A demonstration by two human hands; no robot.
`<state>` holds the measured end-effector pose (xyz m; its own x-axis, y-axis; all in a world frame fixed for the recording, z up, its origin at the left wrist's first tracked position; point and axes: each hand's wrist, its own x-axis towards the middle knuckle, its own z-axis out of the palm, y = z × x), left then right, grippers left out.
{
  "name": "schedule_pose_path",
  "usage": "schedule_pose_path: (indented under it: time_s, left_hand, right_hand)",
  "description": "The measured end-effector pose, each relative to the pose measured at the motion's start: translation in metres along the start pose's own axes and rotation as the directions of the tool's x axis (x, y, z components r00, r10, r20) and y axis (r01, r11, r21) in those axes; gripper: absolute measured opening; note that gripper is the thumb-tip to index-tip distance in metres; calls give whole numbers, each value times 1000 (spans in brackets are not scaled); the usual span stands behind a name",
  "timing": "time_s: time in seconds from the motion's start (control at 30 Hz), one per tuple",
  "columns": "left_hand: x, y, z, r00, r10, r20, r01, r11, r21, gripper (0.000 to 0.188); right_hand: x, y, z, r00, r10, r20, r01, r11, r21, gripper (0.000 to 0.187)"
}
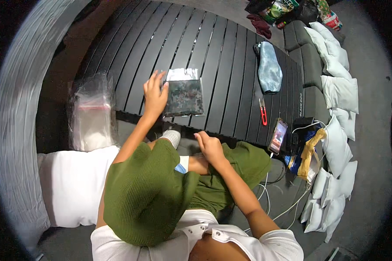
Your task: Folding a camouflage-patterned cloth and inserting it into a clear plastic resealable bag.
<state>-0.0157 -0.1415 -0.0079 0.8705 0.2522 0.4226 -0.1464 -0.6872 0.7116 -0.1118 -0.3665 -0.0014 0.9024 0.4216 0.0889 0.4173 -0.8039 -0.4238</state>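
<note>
My left hand (pixel 155 96) has its fingers spread, at the left edge of a flat camouflage-patterned packet (pixel 184 96) in clear plastic. Its thumb meets or nearly meets that edge. A shiny silver strip (pixel 182 74) runs along the packet's far end. The packet lies flat near the front edge of the black slatted table (pixel 228 65). Off that edge, above my lap, my right hand (pixel 211 148) is closed with the fingers curled in. No object shows in it.
Clear plastic bags (pixel 92 117) lie at the left by a white pillow (pixel 76 187). Toward the table's right are a light-blue pouch (pixel 269 68), red-handled thread snips (pixel 263 114) and a propped phone (pixel 278 137) with a cable. White packages (pixel 339 93) line the far right.
</note>
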Motion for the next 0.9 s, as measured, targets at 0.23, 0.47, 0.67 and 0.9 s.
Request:
schedule_pose_path:
  time_s: [0.23, 0.47, 0.67, 0.9]
  left_hand:
    - [-1, 19, -17, 971, -84, 222, 144, 952, -269, 24]
    - [-3, 3, -19, 986, -28, 167, 60, 981, -187, 24]
    - [0, 38, -25, 421, 99, 902, 559, 754, -344, 29]
    - [-41, 43, 8, -287, 503, 815, 682, 705, -195, 44]
  right_hand:
    - [7, 0, -17, 991, 117, -65, -107, 984, 140, 32]
    - [15, 0, -16, 912, 146, -384, -7, 940, 340, 12]
    - [8, 11, -12, 817, 570, -83, -267, 503, 822, 25]
    - [30, -4, 5, 859, 488, -154, -68, 407, 911, 44]
